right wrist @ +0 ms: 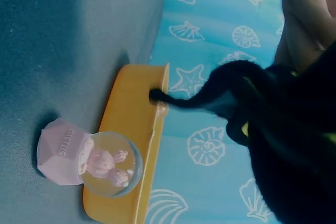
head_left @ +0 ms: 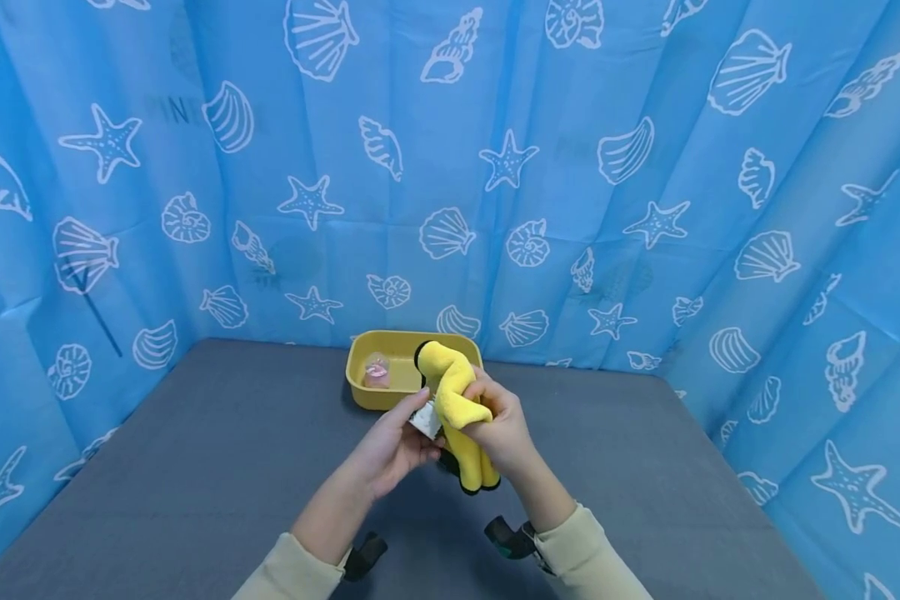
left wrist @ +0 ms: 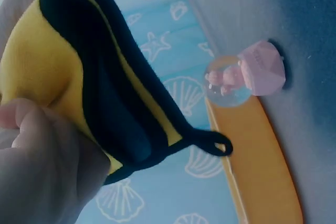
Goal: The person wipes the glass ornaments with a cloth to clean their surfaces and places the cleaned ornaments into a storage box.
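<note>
A yellow cloth [head_left: 456, 383] with black edging is held up, bunched, between both hands over the table. My left hand [head_left: 392, 450] grips its left side, thumb beside a whitish patch [head_left: 426, 419] with dark marks. From the right, my right hand [head_left: 504, 425] holds the folded cloth, fingers curled over it. A black hanging loop [left wrist: 214, 142] sticks out from one corner in the left wrist view. Both wrist views show a pink cactus globe [right wrist: 63, 150] with a clear dome, on the table beyond the cloth; in the head view hands and cloth hide it.
A yellow bin [head_left: 367, 400] stands at the back of the grey table [head_left: 232, 467], just behind the hands. Inside it, at the left, is a small pink object [head_left: 377, 372] with a clear top. A blue seashell curtain [head_left: 450, 167] hangs around the table's back and sides.
</note>
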The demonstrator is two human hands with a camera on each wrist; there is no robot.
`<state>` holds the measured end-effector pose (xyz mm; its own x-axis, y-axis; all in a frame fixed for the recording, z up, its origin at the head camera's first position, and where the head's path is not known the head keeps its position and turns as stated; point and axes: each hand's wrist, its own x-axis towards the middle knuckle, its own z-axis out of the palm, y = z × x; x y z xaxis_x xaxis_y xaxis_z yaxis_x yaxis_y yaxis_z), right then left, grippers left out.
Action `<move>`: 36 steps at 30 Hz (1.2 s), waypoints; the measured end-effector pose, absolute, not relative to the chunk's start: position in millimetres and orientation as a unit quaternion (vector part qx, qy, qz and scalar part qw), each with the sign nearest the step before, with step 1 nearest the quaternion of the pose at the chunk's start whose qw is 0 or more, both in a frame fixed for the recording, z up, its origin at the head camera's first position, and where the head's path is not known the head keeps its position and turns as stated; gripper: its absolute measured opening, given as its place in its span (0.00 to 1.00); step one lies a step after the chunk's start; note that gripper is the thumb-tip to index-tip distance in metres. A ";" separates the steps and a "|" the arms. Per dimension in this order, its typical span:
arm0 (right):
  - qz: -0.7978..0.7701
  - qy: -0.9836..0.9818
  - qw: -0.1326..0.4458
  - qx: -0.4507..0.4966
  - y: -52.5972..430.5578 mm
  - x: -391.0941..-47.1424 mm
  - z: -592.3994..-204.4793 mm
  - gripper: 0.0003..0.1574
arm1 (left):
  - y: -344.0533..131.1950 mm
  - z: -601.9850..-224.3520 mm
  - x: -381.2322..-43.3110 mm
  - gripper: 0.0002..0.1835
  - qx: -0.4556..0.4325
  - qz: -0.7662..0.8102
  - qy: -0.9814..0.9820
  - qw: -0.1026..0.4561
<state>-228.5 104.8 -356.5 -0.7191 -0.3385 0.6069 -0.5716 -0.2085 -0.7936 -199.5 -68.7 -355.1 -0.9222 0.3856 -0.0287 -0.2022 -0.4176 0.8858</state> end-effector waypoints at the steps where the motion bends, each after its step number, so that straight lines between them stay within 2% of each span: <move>1: 0.684 -0.624 0.094 0.366 104.3 -228.5 -357.1 0.11 | -68.3 -354.9 -199.5 0.26 0.088 0.837 0.512 0.170; 11: 0.686 -0.636 0.134 0.326 102.3 -228.8 -356.0 0.10 | -66.3 -355.6 -199.5 0.28 0.079 0.817 0.556 0.132; 20: 0.701 -0.657 0.123 0.248 100.4 -228.8 -353.4 0.09 | -69.3 -361.6 -200.3 0.16 0.096 0.813 0.559 0.132; 28: 0.719 -0.661 0.117 0.180 105.0 -231.3 -351.8 0.11 | -74.0 -365.6 -200.8 0.18 0.121 0.821 0.541 0.138; 33: 0.748 -0.640 0.094 0.146 111.0 -229.3 -349.3 0.10 | -76.7 -365.0 -199.7 0.27 0.117 0.819 0.547 0.132; 36: 0.762 -0.622 0.083 0.161 113.5 -227.9 -349.3 0.15 | -77.6 -363.7 -199.6 0.28 0.099 0.827 0.537 0.138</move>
<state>-227.9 113.5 -349.3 -0.9345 -0.0734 0.3483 -0.3266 -0.2126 -0.9209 -199.6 -77.6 -363.7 -0.9422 0.3346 0.0162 -0.1213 -0.3860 0.9145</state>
